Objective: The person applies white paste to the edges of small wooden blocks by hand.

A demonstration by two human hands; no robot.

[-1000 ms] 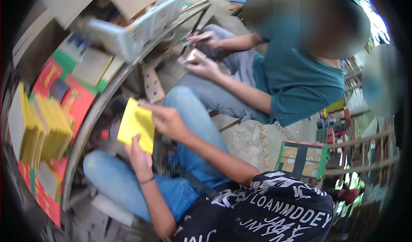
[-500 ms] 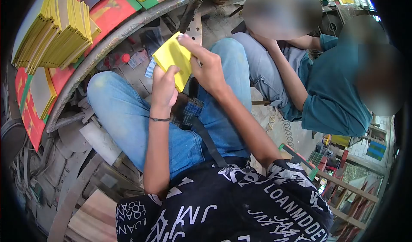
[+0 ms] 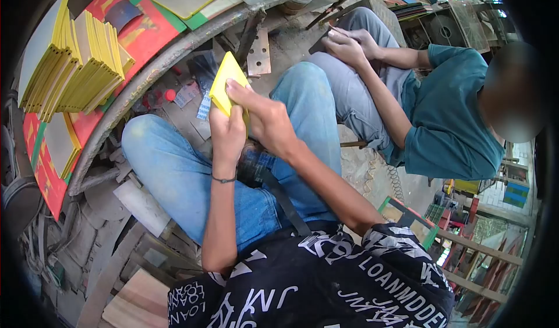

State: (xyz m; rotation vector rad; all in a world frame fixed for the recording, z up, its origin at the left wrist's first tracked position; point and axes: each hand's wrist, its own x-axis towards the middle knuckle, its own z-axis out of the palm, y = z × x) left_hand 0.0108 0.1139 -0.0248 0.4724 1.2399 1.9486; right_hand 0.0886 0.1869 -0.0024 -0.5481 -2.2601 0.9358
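Over a cluttered workshop floor (image 3: 416, 189) stands a table (image 3: 174, 54) with a curved edge; a stack of yellow-edged boards (image 3: 87, 60) rests near that edge. Outside it, a tilted yellow panel (image 3: 228, 75) is gripped by the fingers of the left hand (image 3: 227, 133) and right hand (image 3: 269, 121).

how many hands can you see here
4: left hand and right hand, both on the yellow board; the co-worker has a near hand and far hand, close together. No others show.
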